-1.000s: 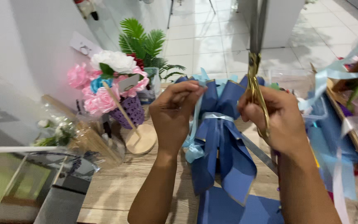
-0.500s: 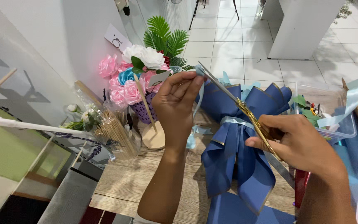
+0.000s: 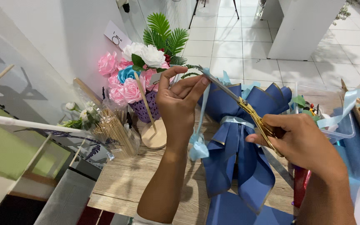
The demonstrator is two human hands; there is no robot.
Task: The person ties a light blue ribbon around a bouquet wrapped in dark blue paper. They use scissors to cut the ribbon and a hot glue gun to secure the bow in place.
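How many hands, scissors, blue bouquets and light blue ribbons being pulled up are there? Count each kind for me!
Hands: 2, the left hand and the right hand
Scissors: 1
Blue wrapped bouquet: 1
Light blue ribbon held taut: 1
Total: 5
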